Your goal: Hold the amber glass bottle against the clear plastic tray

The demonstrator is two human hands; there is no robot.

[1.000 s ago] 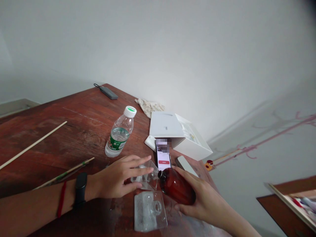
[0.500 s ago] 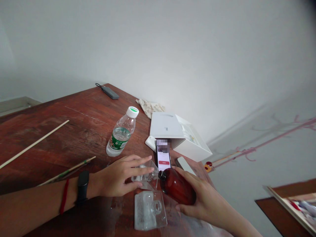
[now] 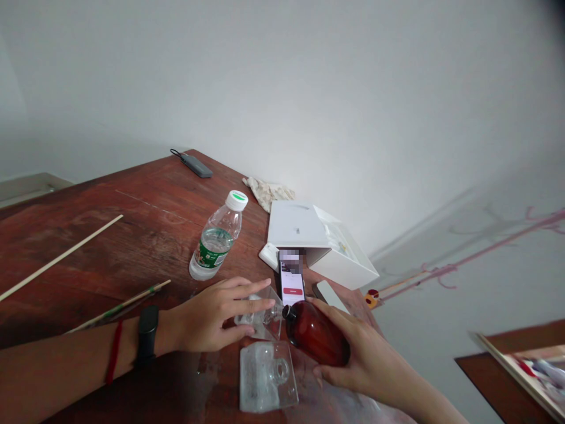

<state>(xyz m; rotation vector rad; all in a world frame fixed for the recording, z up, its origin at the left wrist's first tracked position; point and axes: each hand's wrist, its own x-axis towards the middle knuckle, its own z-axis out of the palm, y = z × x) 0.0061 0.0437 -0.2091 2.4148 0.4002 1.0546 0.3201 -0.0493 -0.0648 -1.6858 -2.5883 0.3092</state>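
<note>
My right hand [image 3: 353,347] is wrapped round a reddish-brown bottle [image 3: 315,333], tilted on its side. The bottle's dark mouth points left, close to a clear plastic mould [image 3: 271,330]. My left hand [image 3: 216,315] has its fingers stretched out and spread over this mould, partly hiding it; whether it presses down I cannot tell. Nearer to me lies a second clear plastic mould [image 3: 265,377] with a raised ring shape and a frosty-looking left part. Whether liquid is leaving the bottle does not show.
A capped water bottle [image 3: 216,238] stands upright on the wooden table [image 3: 145,206]. Behind my hands are a lit phone [image 3: 291,282], a white box [image 3: 300,224] and a cloth [image 3: 269,191]. Thin sticks [image 3: 62,257] lie at left; a grey device [image 3: 197,166] is at the far edge.
</note>
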